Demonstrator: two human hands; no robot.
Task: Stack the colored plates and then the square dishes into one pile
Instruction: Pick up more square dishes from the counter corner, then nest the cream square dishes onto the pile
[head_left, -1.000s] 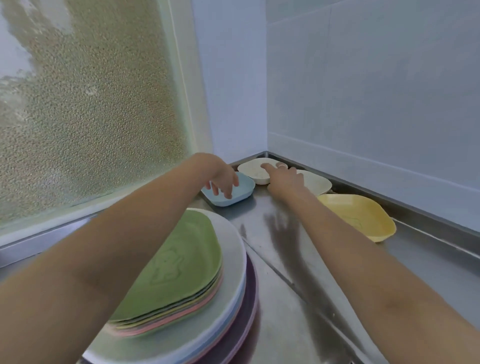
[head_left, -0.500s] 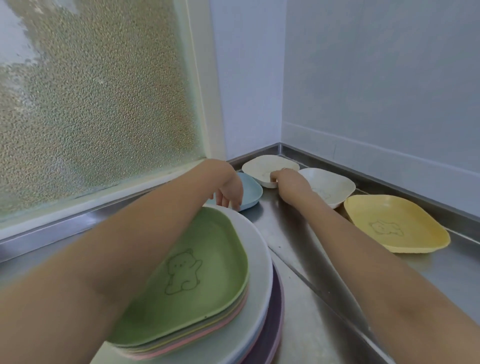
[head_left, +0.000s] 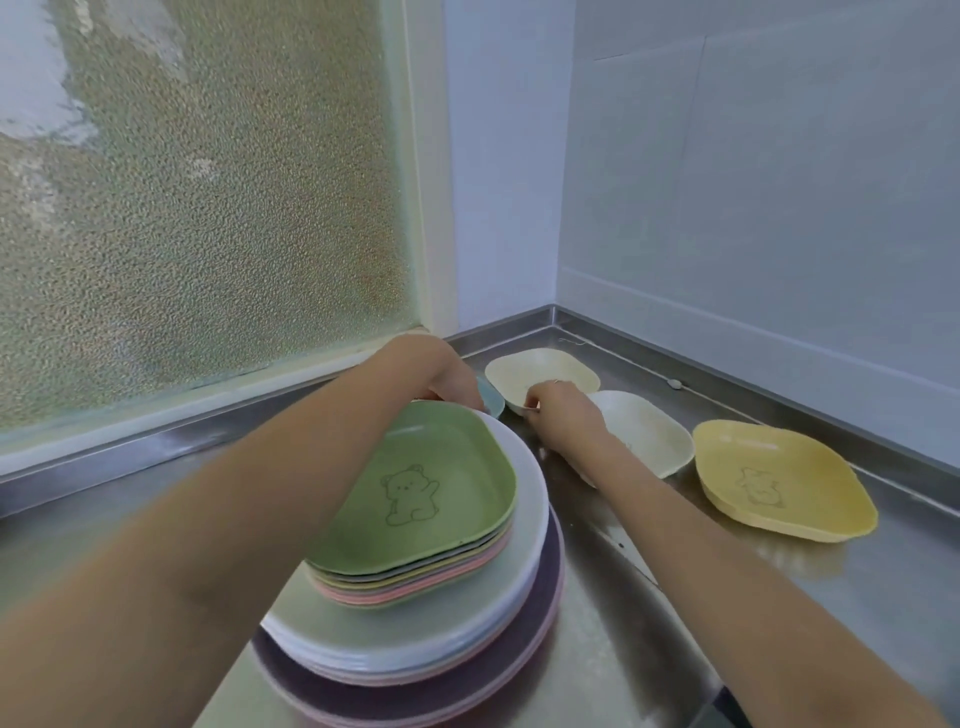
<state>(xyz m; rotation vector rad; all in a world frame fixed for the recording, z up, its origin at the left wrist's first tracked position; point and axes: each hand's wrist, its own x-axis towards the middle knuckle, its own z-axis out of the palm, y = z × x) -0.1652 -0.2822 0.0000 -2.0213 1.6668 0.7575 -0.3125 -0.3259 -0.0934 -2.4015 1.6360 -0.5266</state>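
At the back corner of the steel counter, you are on the square dishes; the round plates already sit stacked with several square dishes on them, the green dish uppermost. Your left hand reaches over the pile onto the blue dish, mostly hidden behind it; I cannot tell whether the fingers grip its rim. Your right hand has its fingers curled on the near edge of the cream dish. Just beside it sits a white dish, then a yellow dish. Next, I judge, you lift one small dish clear and set it squarely into the green one, corners aligned.
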